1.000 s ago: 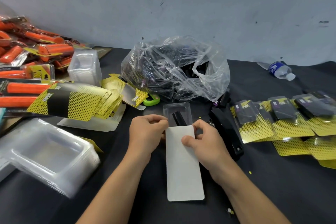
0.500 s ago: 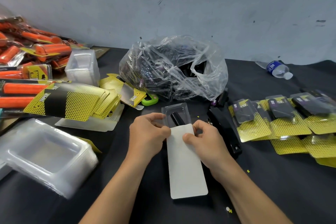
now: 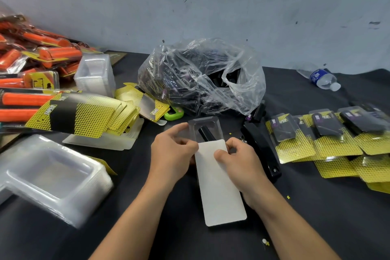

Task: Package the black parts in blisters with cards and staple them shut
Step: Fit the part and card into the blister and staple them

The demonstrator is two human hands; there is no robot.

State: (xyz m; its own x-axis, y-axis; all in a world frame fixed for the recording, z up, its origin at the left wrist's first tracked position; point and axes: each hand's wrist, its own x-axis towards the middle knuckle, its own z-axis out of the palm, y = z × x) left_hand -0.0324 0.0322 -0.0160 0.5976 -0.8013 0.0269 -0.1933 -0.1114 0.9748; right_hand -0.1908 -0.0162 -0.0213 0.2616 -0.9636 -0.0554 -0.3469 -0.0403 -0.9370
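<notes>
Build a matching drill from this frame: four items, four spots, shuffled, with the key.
Items
1. water bottle
2. black stapler
3. white card
4. clear bag of black parts

Spots
a. pinched at its top end by the left hand and the right hand
b. lying on its side, far back on the right
c. flat, just to the right of the right hand
d. centre, behind both hands

Pairs: 1-b, 2-c, 3-a, 4-d
</notes>
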